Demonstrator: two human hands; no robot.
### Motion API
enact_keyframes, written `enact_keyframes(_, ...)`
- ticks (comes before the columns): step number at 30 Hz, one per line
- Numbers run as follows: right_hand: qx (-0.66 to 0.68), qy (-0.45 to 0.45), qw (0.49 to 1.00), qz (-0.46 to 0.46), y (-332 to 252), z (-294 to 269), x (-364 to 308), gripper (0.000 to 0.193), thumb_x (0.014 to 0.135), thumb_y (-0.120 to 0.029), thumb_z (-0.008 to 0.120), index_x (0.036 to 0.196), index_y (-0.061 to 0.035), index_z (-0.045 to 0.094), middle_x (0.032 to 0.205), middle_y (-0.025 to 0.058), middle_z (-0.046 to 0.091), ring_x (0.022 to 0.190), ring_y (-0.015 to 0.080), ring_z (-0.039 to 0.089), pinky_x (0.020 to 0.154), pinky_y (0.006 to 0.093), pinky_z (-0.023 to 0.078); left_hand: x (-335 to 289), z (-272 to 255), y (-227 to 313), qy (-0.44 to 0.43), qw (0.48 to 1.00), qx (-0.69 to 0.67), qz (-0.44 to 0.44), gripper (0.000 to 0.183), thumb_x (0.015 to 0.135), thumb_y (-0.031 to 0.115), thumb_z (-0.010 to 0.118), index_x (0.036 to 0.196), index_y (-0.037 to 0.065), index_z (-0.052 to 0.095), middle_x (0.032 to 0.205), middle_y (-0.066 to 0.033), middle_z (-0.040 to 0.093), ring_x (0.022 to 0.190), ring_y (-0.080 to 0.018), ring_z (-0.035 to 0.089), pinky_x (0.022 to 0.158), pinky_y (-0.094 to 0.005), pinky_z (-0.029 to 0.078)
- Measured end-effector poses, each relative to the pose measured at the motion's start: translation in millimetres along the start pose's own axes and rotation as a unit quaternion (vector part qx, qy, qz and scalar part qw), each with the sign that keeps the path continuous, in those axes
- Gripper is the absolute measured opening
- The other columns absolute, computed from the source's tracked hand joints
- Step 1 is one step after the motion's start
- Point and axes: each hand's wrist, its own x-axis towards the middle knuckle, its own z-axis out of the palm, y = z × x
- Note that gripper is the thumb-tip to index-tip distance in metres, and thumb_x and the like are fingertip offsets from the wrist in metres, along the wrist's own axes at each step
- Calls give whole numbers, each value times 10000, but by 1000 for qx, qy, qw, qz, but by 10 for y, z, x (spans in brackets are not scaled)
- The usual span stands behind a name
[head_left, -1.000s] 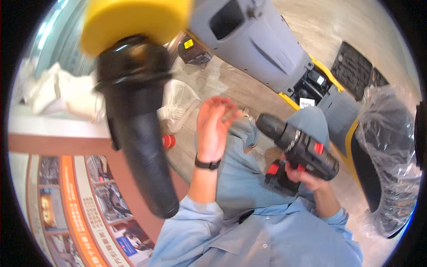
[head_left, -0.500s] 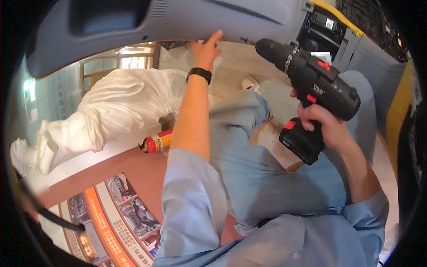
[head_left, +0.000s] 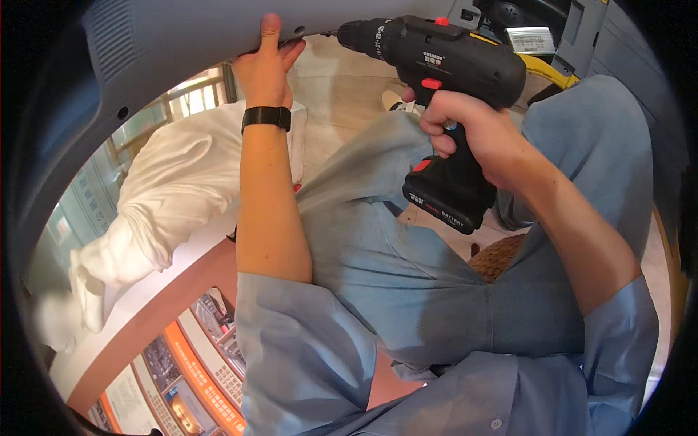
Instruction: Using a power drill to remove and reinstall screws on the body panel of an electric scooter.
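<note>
My right hand (head_left: 465,131) is wrapped round the handle of a black cordless drill (head_left: 458,58) with red buttons and a battery at its base. The drill points left, its thin bit close to a small dark hole in a grey plastic panel (head_left: 189,43). Whether the bit touches the panel, I cannot tell. My left hand (head_left: 265,76), with a black band on the wrist, grips the panel's lower edge just left of the hole. Its thumb lies on the panel's face; some fingers are partly hidden at the edge.
A white draped statue (head_left: 182,182) lies on the left, beside my left forearm. Below it is a board (head_left: 189,363) with printed pictures. At the upper right, an open compartment holds a black part and a labelled silver box (head_left: 531,41). My bent knees (head_left: 596,131) are below the drill.
The drill has moved left and levelled out, its bit now near the panel's hole. My left hand has shifted left in view along the panel edge. The view has shifted too.
</note>
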Motion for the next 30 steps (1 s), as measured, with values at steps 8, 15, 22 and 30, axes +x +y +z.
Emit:
enact_keyframes(8, 59, -39, 997, -12, 172, 84, 180, 267, 735, -148, 529, 952, -4, 586, 609, -7, 461, 502, 74, 417, 517, 239, 373, -27, -13, 5, -14, 1000, -16, 1, 534, 827, 314, 707, 1081, -105, 496, 1050, -193, 590, 892, -304, 643, 780, -409, 595)
enact_keyframes(15, 76, -48, 996, -31, 222, 181, 264, 241, 734, -143, 540, 934, -19, 591, 611, -6, 472, 504, 80, 434, 513, 241, 376, -81, 58, 59, -14, 1000, -10, -9, 488, 873, 296, 655, 1165, -52, 476, 1074, -159, 591, 924, -267, 636, 794, -364, 569)
enact_keyframes(22, 103, -36, 994, -21, 189, 228, 252, 273, 733, -133, 538, 973, -16, 592, 613, -8, 473, 511, 78, 434, 516, 239, 375, -141, 116, 141, 17, 1000, -5, -17, 420, 904, 276, 622, 1162, -28, 490, 1051, -128, 597, 895, -225, 628, 760, -339, 546)
enact_keyframes(30, 96, -42, 994, -26, 243, 267, 343, 276, 733, -140, 535, 973, -17, 592, 601, -9, 466, 505, 77, 429, 520, 242, 374, -151, 67, 70, 2, 1000, -17, -9, 473, 876, 289, 654, 1167, -42, 482, 1064, -151, 592, 906, -253, 634, 773, -354, 565)
